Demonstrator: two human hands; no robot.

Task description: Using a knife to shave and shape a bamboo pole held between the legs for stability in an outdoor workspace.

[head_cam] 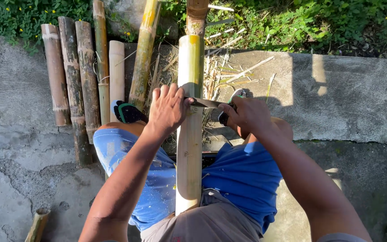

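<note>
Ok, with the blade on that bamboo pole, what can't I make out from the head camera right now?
- Blade: its edge where it meets the bamboo pole is hidden by the left hand.
- Handle: covered by the right hand, so its grip cannot be judged.
- Pole's near end: hidden behind the shirt at the bottom edge.
- Pole's far end: cut off by the top edge.
- Feet: mostly hidden behind the knees; only a sandal shows.

Long bamboo pole (pixel 190 134): pale cream where scraped, yellow-green with a yellow band at the far end. Row of cut bamboo sections (pixel 79 76): mottled brown-grey, one pale tan, one streaked yellow and green. Blue cloth shorts (pixel 242 179), flecked with pale shavings. Black sandal with green strap (pixel 128 113). Dark steel knife blade (pixel 204 103). Grey cracked concrete ground (pixel 350 98), darker stains. Green leafy weeds (pixel 23 15), small yellow flowers.
</note>
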